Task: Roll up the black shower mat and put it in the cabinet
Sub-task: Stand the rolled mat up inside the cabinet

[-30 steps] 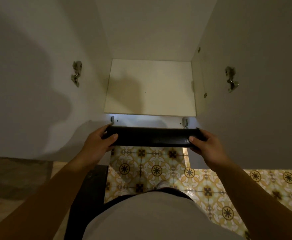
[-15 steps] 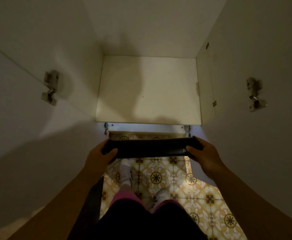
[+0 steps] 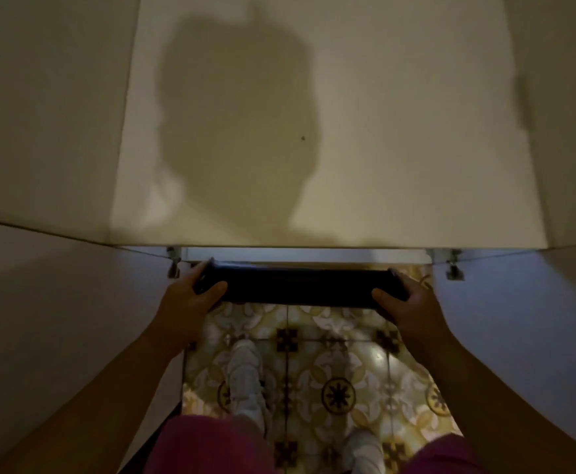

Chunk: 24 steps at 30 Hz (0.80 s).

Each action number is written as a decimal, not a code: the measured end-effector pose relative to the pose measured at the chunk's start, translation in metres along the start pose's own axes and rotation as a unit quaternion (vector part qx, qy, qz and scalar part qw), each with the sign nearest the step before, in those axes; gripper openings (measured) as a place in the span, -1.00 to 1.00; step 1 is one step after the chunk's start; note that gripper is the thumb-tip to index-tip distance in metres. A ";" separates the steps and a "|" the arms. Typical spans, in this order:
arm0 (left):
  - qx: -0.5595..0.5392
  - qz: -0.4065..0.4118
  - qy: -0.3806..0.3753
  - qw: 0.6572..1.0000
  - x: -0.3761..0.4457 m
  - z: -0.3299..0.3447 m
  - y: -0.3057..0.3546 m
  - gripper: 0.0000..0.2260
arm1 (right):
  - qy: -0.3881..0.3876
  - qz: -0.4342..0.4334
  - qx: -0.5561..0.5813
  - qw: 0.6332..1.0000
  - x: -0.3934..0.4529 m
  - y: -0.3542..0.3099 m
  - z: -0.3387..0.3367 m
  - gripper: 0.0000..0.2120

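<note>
Since half a sec ago the cabinet has swelled to fill most of the view and the mat has gone up w/ my hands, so it's now just below the front edge of the bare shelf, not yet inside. Roll lies crosswise, long axis parallel to that edge, cabinet straight ahead. I've got my left hand & right hand each wrapped round an end, equally near, arms reaching fwd above the tiled floor.

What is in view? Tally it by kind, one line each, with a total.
Rolled black mat: 1
Hands, left hand and right hand: 2
White shoes, and: 2
Cabinet: 1
Total: 6
</note>
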State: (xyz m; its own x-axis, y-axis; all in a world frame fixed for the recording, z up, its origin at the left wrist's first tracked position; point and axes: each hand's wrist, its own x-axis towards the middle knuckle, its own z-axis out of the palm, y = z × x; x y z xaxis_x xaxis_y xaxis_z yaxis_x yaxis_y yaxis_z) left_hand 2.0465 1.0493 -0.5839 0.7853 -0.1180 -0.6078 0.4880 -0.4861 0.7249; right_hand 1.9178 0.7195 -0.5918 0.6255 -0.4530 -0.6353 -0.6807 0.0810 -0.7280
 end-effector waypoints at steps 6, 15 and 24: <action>0.013 0.053 -0.013 0.998 0.103 0.021 -0.080 -0.50 | -0.017 -0.070 -0.040 0.997 0.115 0.065 0.052 -0.53; 0.055 0.116 0.059 0.990 0.185 0.024 -0.128 -0.49 | -0.029 -0.173 -0.077 0.981 0.199 0.070 0.107 -0.71; 0.072 0.136 0.107 0.982 0.196 0.025 -0.133 -0.42 | -0.042 -0.166 -0.103 0.980 0.231 0.060 0.128 -0.47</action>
State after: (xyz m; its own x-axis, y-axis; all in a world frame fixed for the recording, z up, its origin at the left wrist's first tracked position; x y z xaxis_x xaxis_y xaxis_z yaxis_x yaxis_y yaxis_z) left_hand 2.1260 1.0691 -0.8071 0.9488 -0.0835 -0.3048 0.2021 -0.5810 0.7884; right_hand 2.0705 0.7333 -0.8150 0.8488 -0.3490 -0.3971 -0.4915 -0.2443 -0.8359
